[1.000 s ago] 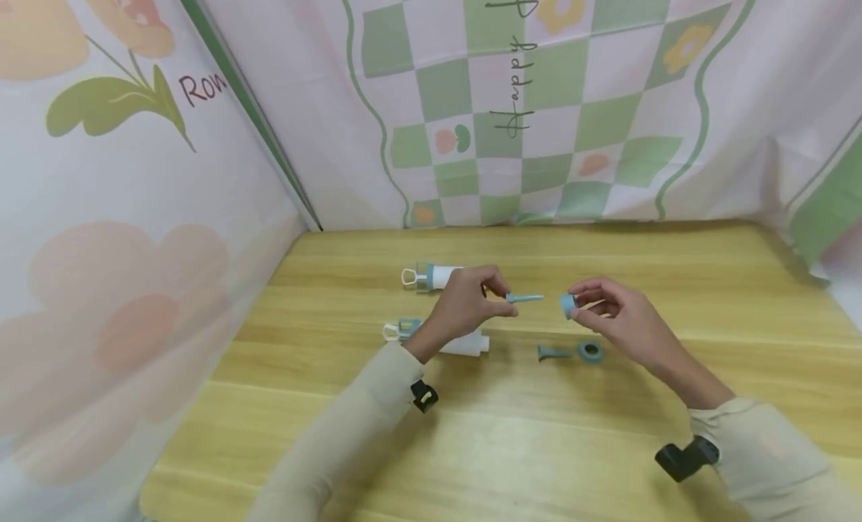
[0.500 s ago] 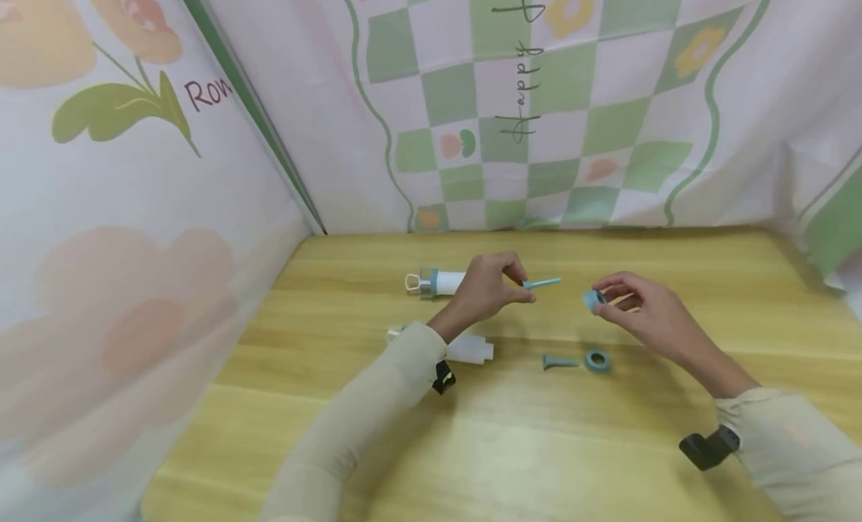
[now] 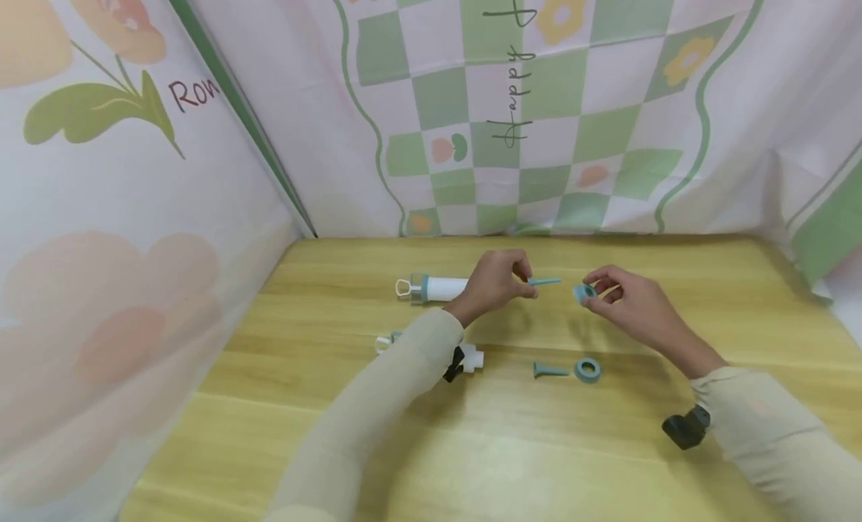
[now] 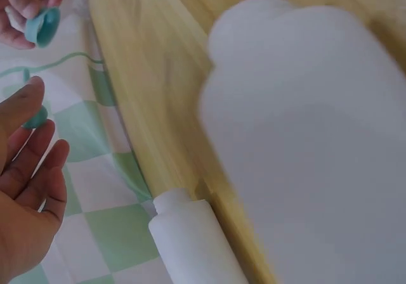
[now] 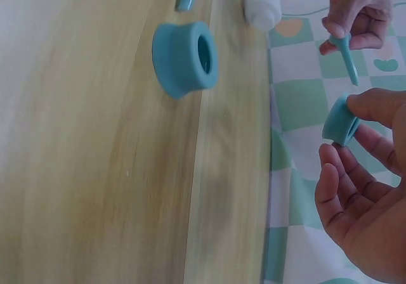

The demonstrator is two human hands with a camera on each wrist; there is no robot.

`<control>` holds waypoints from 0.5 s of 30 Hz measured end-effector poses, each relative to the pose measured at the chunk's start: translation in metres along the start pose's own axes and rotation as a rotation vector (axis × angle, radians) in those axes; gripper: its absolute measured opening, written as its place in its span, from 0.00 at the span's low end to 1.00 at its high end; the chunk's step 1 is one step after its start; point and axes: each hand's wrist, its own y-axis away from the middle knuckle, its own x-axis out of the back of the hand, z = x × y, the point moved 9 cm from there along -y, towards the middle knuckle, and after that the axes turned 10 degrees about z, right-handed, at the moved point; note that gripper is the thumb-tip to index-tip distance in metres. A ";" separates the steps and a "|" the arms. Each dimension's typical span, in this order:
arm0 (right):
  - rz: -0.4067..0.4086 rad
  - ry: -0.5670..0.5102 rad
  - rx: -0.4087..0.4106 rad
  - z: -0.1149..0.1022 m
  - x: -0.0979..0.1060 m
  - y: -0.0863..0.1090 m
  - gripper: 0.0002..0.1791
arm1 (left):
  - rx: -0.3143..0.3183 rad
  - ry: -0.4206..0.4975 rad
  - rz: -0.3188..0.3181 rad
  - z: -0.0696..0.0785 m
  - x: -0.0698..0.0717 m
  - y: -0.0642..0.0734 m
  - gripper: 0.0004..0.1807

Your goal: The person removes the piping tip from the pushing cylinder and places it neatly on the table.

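Note:
My left hand (image 3: 497,277) pinches the wide end of a slim teal nozzle (image 3: 548,281), its narrow tip pointing right. Between thumb and fingers, my right hand (image 3: 629,301) holds a teal ring cap (image 5: 340,120) with an open centre. Nozzle and cap are apart, with a small gap between them above the table. Behind my left hand lies a white cylinder (image 3: 446,289) with a teal collar and a white loop handle. A second white cylinder (image 3: 475,358) is mostly hidden under my left sleeve.
A second teal nozzle (image 3: 552,370) and a second ring cap (image 3: 587,369) lie on the wooden table (image 3: 539,447) in front of my hands. A patterned cloth (image 3: 498,155) hangs along the table's far edge.
My left hand has shifted right and slightly away with the nozzle. In my right hand the ring cap has turned, so its opening shows more. The loose pieces still lie on the table.

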 end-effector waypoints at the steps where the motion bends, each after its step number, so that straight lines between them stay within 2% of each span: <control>1: -0.003 0.006 0.004 0.001 0.000 -0.002 0.19 | 0.002 -0.001 -0.004 0.000 -0.001 -0.002 0.14; 9: -0.026 0.014 0.009 0.008 -0.001 -0.014 0.19 | 0.026 -0.053 -0.034 -0.002 -0.013 -0.019 0.14; 15: -0.047 0.006 0.010 0.015 -0.009 -0.021 0.17 | 0.070 -0.090 -0.064 -0.010 -0.028 -0.022 0.14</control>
